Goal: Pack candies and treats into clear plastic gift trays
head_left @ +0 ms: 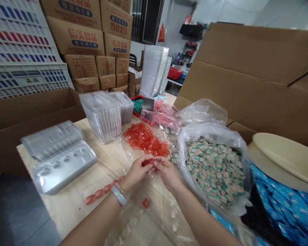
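Observation:
My left hand (136, 172) and my right hand (166, 172) meet at the near edge of a pile of red wrapped candies (146, 139) on the wooden table (66, 205). Both hands pinch a few red candies (148, 162) between their fingertips. A pale bangle sits on my left wrist. Under my forearms lies a clear plastic tray (133, 218) with a row of red candies (102, 192) in its slots and one red candy (145, 203) further in.
A clear bag of green-and-tan wrapped candies (215, 171) stands right of my hands, blue-wrapped packets (284, 208) and a cream basin (284, 157) beyond. Stacks of clear trays (59, 157) and clear boxes (102, 114) sit left. Cardboard boxes (246, 78) surround the table.

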`<state>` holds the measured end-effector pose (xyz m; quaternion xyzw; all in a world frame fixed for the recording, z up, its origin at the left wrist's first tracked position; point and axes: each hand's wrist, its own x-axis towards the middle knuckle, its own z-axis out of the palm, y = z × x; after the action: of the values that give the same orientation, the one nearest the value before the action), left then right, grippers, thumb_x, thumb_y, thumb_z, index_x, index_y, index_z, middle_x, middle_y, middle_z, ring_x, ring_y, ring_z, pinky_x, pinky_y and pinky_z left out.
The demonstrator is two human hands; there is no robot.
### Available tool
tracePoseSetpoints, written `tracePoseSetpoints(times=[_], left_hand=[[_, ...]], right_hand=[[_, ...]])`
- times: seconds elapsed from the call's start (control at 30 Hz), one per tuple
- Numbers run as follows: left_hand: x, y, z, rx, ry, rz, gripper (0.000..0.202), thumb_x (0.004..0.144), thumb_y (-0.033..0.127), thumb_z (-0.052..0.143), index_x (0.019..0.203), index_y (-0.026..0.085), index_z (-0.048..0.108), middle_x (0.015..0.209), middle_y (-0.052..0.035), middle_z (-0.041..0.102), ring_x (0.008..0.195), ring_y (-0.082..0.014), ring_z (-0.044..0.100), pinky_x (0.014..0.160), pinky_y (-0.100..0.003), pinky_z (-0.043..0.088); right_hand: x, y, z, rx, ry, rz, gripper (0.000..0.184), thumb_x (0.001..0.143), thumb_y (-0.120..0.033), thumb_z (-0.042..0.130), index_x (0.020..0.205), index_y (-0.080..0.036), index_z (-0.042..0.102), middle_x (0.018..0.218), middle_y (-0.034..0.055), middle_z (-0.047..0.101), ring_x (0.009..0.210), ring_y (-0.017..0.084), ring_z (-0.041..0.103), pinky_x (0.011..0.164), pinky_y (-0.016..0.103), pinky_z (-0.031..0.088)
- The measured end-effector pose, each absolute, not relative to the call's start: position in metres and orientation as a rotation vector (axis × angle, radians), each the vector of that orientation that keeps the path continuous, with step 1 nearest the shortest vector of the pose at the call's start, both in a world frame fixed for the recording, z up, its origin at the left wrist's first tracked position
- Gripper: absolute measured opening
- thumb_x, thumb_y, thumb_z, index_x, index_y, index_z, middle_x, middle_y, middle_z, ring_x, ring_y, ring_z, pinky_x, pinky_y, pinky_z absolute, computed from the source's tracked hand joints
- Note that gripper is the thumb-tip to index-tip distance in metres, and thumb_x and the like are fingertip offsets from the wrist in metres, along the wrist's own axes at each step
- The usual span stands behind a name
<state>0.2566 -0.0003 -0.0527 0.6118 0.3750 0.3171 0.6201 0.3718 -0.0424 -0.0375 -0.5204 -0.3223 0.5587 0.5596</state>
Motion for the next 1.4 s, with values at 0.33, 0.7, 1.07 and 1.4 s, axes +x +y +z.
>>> tracePoseSetpoints(times=[0.33, 0.7, 1.07, 1.4], left_hand=[[0.243, -0.002, -0.04, 1.534, 0.794, 0.653, 0.024, 0.073, 0.021, 0.047, 0.088, 0.013, 0.063, 0.071, -0.0013, 0.061, 0.057, -0.0107, 0.049, 0.055, -0.022, 0.038], [0.244, -0.014, -0.024, 2.012, 0.819, 0.779, 0.029, 0.08, 0.012, 0.037, 0.093, 0.017, 0.061, 0.08, -0.0052, 0.057, 0.076, -0.016, 0.051, 0.072, -0.028, 0.041], [0.235, -0.041, -0.019, 1.446, 0.87, 0.826, 0.025, 0.076, 0.022, 0.045, 0.093, 0.017, 0.063, 0.074, -0.0017, 0.058, 0.061, -0.0106, 0.049, 0.057, -0.022, 0.041], [0.227, -0.039, -0.01, 1.534, 0.969, 0.85, 0.034, 0.071, 0.023, 0.051, 0.104, 0.018, 0.056, 0.087, -0.0037, 0.057, 0.07, -0.0122, 0.05, 0.066, -0.025, 0.042]], right_hand=[[0.382, -0.051, -0.014, -1.606, -1.868, 0.568, 0.024, 0.075, -0.01, 0.045, 0.09, -0.017, 0.062, 0.084, 0.006, 0.062, 0.079, 0.016, 0.055, 0.074, 0.029, 0.04], [0.378, -0.045, -0.014, -1.84, -1.782, 0.585, 0.023, 0.067, -0.008, 0.043, 0.07, -0.017, 0.063, 0.059, 0.0015, 0.061, 0.057, 0.013, 0.054, 0.056, 0.022, 0.038], [0.378, -0.045, -0.035, -1.721, -0.916, 0.989, 0.007, 0.057, -0.02, 0.045, 0.06, -0.017, 0.05, 0.042, -0.0042, 0.052, 0.038, 0.013, 0.053, 0.038, 0.022, 0.042], [0.377, -0.058, -0.026, -1.604, -0.723, 0.923, 0.017, 0.057, -0.028, 0.05, 0.068, -0.017, 0.05, 0.049, -0.0035, 0.055, 0.037, 0.01, 0.052, 0.038, 0.021, 0.043]])
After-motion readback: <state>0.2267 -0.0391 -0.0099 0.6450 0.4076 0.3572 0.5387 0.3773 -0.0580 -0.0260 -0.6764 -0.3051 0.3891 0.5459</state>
